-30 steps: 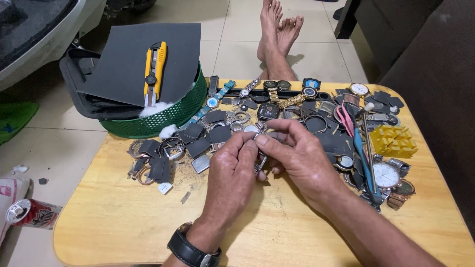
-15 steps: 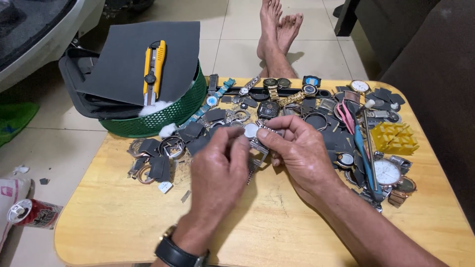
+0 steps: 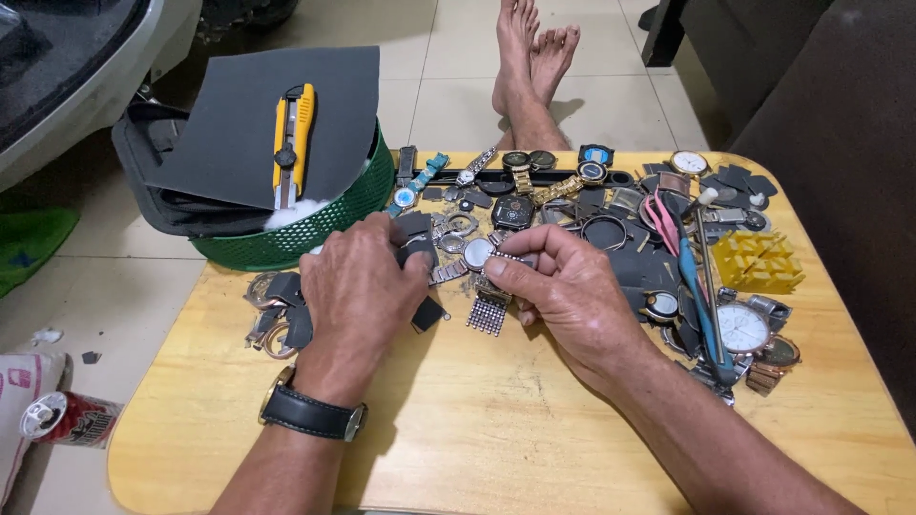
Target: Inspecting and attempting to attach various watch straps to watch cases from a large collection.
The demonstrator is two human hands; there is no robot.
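My right hand (image 3: 572, 291) pinches a silver wristwatch (image 3: 477, 253) with a pale dial; its mesh metal band (image 3: 489, 313) hangs down onto the wooden table (image 3: 496, 429). My left hand (image 3: 358, 286), with a black-strapped watch on its wrist, presses down on small dark grey square pieces (image 3: 415, 229) just left of that watch. One more dark square (image 3: 426, 313) lies by its thumb. Both hands nearly touch above the pile of watch parts.
Many watches, straps and cases (image 3: 572, 191) cover the far half of the table. A yellow plastic holder (image 3: 759, 262) and a blue tool (image 3: 697, 286) lie right. A green basket (image 3: 334, 215) at left bears a dark sheet and yellow utility knife (image 3: 293, 143). A can (image 3: 67, 418) lies on the floor; bare feet (image 3: 530, 57) beyond.
My left hand has moved left and down onto the dark squares. My right hand stays pinched on the silver watch, which now rests lower with its band on the table.
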